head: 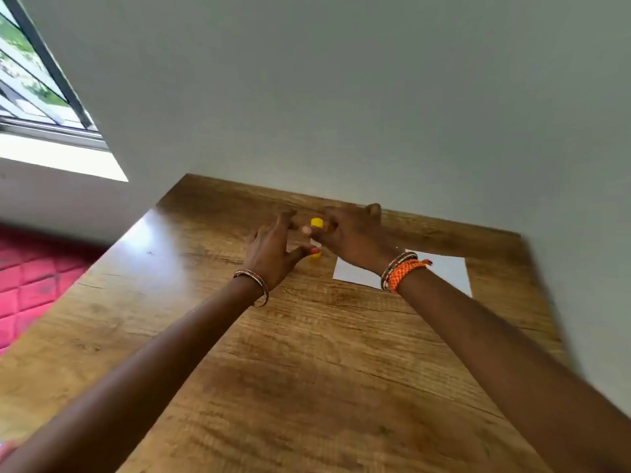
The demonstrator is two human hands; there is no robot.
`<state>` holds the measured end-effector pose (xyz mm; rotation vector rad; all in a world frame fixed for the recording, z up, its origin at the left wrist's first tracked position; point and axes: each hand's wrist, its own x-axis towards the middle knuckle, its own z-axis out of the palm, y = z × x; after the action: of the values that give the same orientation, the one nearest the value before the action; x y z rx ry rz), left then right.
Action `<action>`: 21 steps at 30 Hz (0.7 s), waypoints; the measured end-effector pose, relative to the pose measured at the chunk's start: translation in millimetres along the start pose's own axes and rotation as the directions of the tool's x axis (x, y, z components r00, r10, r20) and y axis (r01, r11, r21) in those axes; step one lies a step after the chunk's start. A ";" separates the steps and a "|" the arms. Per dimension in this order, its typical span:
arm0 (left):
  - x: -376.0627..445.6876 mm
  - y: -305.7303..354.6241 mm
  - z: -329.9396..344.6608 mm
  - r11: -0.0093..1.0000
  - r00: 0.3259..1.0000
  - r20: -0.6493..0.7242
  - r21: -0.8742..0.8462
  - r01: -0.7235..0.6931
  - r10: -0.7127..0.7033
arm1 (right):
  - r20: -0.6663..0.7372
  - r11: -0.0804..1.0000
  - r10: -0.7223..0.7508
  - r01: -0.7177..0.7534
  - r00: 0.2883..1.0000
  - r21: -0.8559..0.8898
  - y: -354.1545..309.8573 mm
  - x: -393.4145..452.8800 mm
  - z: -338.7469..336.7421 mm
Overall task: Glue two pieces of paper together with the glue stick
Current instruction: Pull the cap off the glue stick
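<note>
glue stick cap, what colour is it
Yellow. The glue stick cap shows best in the head view, between the fingers of the two hands at the far edge of the table.

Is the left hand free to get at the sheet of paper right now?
Probably not directly. The left hand is at the glue stick, and the right hand and its wrist lie across the paper, blocking the way.

A wooden table with a brown grain top stands against a plain grey-white wall; at upper left a barred window lets in daylight, and a pink quilted surface lies beside the table's left edge
</note>
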<state>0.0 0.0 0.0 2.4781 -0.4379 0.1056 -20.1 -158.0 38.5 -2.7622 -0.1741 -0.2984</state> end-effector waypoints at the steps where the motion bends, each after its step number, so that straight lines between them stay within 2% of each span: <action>1: 5.5 -3.8 8.8 0.998 0.999 -0.008 -0.032 -0.047 0.047 | -0.032 0.999 -0.045 0.046 0.998 0.021 1.5 3.1 9.8; 3: 20.6 -8.0 22.2 0.988 0.993 -0.035 -0.106 -0.116 0.112 | -0.145 0.993 -0.119 0.121 0.982 0.008 7.6 14.2 27.0; 5: 31.7 -10.0 31.2 0.971 0.985 -0.108 -0.182 -0.156 0.138 | -0.254 0.992 -0.115 0.122 0.960 0.013 14.7 21.6 39.6; 9: 38.0 -2.3 27.3 0.941 0.936 -0.245 -0.166 -0.296 0.251 | -0.394 0.987 -0.041 0.100 0.918 0.128 19.8 20.3 39.6; 13: 23.6 9.4 25.3 0.910 0.896 -0.298 -0.153 -0.385 0.329 | -0.485 0.957 0.077 0.072 0.871 0.282 18.9 -8.7 34.6; 17: -14.9 31.6 21.4 0.870 0.843 -0.367 -0.149 -0.470 0.393 | -0.535 0.849 0.247 0.085 0.808 0.521 7.1 -51.4 30.9; 21: -56.2 49.9 28.1 0.853 0.785 -0.429 -0.060 -0.519 0.448 | -0.442 0.657 0.431 0.062 0.787 0.751 -6.3 -89.8 25.6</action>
<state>-70.4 -38.2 -4.7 2.0383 -0.8560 0.7427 -103.5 -150.4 -3.3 -1.7331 0.1524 -0.8145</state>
